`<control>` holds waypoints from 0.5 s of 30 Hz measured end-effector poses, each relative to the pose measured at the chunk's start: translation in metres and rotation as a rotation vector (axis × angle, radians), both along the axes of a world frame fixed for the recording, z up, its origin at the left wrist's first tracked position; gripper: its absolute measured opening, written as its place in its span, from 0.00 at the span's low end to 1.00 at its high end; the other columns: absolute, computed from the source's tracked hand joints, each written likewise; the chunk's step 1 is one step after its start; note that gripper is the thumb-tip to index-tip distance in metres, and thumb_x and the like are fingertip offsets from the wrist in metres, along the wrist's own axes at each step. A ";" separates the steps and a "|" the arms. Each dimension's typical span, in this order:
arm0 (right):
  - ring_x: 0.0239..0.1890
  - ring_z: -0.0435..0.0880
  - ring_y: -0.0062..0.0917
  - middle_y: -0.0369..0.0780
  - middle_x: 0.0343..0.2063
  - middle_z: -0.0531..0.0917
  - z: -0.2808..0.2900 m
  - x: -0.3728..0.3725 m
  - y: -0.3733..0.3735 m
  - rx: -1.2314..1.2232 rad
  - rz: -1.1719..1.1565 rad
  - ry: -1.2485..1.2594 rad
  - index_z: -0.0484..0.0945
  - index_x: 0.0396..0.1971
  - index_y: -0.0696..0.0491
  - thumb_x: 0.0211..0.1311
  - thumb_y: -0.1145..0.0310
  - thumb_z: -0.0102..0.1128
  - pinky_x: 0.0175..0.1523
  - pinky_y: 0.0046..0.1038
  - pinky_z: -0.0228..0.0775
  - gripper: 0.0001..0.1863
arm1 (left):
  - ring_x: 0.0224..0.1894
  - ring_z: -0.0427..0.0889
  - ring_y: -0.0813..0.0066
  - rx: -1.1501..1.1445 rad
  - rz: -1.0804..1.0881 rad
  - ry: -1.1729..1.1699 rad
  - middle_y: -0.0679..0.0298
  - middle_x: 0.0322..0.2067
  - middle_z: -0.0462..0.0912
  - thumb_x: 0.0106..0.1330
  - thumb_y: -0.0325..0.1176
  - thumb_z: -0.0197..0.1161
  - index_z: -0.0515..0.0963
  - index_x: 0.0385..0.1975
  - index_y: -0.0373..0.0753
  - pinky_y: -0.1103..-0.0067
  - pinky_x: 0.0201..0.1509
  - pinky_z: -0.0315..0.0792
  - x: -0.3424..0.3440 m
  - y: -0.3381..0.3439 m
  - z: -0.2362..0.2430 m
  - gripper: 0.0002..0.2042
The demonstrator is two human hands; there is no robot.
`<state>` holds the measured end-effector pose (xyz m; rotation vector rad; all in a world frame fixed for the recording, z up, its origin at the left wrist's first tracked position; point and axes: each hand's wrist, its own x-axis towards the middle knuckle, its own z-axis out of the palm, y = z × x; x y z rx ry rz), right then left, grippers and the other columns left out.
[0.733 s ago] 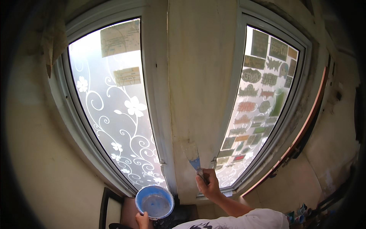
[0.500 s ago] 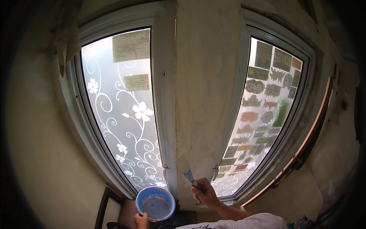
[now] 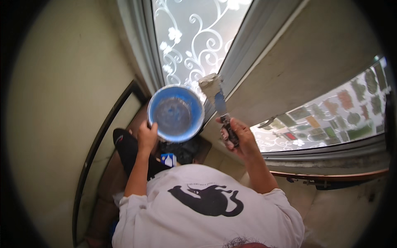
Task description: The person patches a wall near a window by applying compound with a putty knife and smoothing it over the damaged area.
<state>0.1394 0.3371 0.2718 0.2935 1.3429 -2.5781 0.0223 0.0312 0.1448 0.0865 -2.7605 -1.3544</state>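
Observation:
My left hand (image 3: 147, 136) grips the rim of a round blue tub (image 3: 154, 124), its inside smeared with whitish residue. In my right hand (image 3: 244, 140) is a putty knife (image 3: 219, 101), fingers wrapped round its dark, stained handle. The blade points up and away from me, a lump of pale filler (image 3: 210, 84) on its end. It stands just right of the tub's rim, apart from my left hand. Part of the handle is hidden by my fingers.
A frosted window with white flowers (image 3: 198, 41) rises ahead, and another window (image 3: 326, 115) covered with stickers is at right. Between them runs a plastered wall strip (image 3: 306, 62). A dark-framed panel (image 3: 103, 124) leans at left. Below the tub lie a black bag (image 3: 184, 149) and a small blue-and-white box (image 3: 168, 159).
The view has tilted down and turned. The putty knife has come away from the wall strip toward the tub, and its blade now shows a lump of filler. The tub remains in my left hand.

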 end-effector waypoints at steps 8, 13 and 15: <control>0.15 0.69 0.10 0.31 0.26 0.77 -0.044 0.007 0.010 0.217 0.040 -0.052 0.76 0.56 0.56 0.79 0.54 0.46 0.17 0.13 0.55 0.22 | 0.29 0.81 0.48 -0.012 0.084 -0.025 0.47 0.23 0.82 0.59 0.41 0.60 0.77 0.27 0.29 0.61 0.49 0.71 0.000 -0.004 -0.003 0.16; 0.17 0.68 0.09 0.30 0.26 0.77 -0.063 0.014 0.027 0.403 0.085 -0.022 0.77 0.53 0.53 0.78 0.57 0.50 0.17 0.14 0.54 0.18 | 0.29 0.81 0.50 0.020 0.109 -0.004 0.45 0.24 0.81 0.59 0.40 0.61 0.76 0.26 0.26 0.62 0.41 0.74 0.013 0.004 -0.006 0.17; 0.18 0.68 0.09 0.30 0.25 0.76 -0.068 0.017 0.033 0.409 0.100 -0.021 0.78 0.53 0.53 0.77 0.58 0.52 0.19 0.14 0.54 0.16 | 0.29 0.81 0.49 0.003 0.119 0.015 0.45 0.26 0.82 0.60 0.38 0.61 0.77 0.28 0.26 0.62 0.40 0.74 0.019 0.007 -0.003 0.16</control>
